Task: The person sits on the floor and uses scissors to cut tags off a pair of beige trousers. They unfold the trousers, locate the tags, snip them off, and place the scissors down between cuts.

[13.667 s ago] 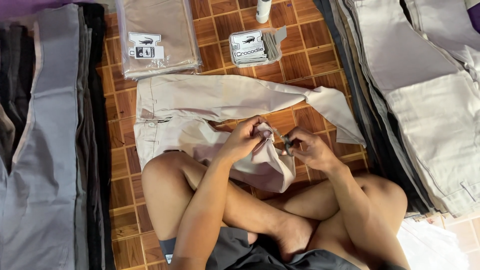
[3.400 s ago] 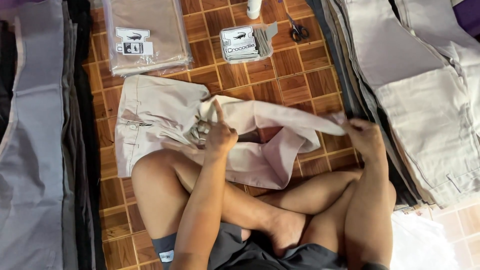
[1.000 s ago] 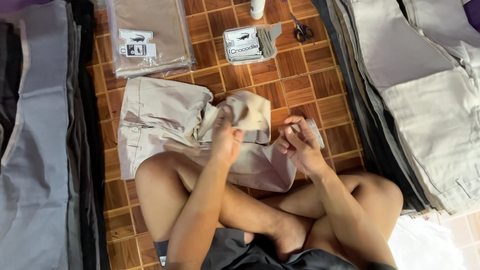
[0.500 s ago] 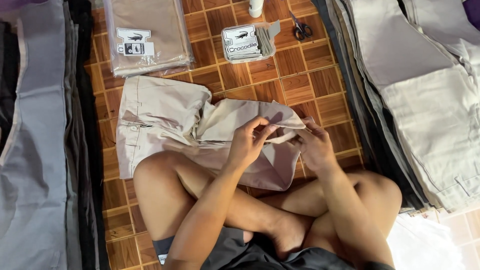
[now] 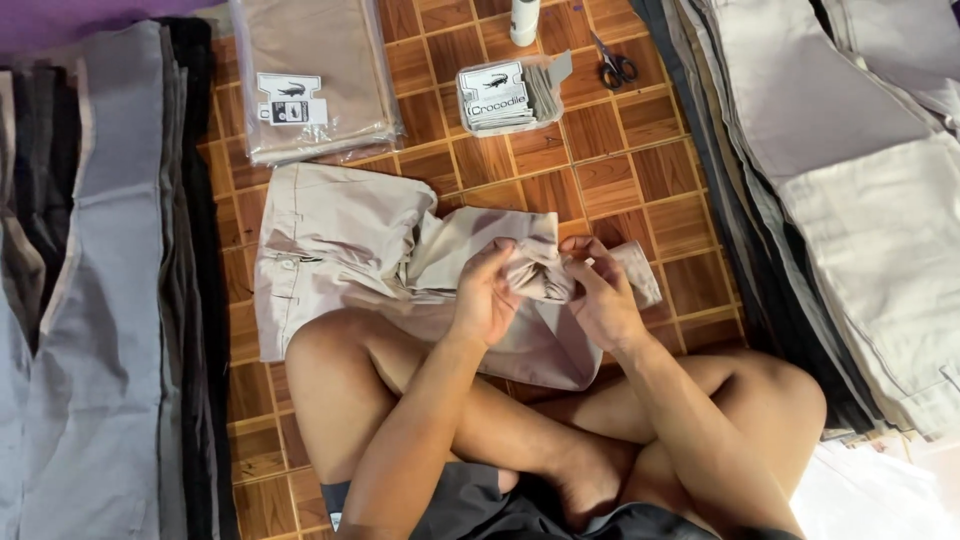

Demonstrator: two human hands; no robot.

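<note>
Beige cotton trousers point(image 5: 340, 250) mid-fold: I watch left hand point(image 5: 487, 300) and right hand point(image 5: 600, 300) pinch their bunched leg, which wants flattening.

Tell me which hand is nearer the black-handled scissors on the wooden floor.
Right. The right hand grips the beige trousers below the scissors; the left hand sits farther across.

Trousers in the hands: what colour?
Light beige trousers, plain, no pattern; shown in the head view.
</note>
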